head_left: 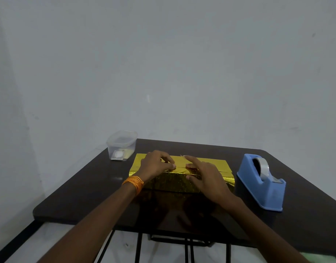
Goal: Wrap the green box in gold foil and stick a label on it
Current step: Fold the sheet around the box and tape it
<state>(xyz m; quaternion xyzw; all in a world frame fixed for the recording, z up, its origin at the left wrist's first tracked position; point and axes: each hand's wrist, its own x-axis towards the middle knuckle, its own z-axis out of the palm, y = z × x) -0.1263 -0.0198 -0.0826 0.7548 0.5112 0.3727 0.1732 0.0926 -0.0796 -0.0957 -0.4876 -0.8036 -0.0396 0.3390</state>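
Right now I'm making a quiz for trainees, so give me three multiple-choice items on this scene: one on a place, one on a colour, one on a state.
1. Where does the dispenser stand?
A. left of the box
B. right of the box
C. on the box

2. What colour is the dispenser?
A. red
B. white
C. blue

3. What state is the box's near side in?
A. covered in foil
B. bare green
C. labelled

Answers:
1 B: it sits near the table's right edge, apart from the box.
2 C: its body is plainly blue.
3 A: only gold foil shows there.
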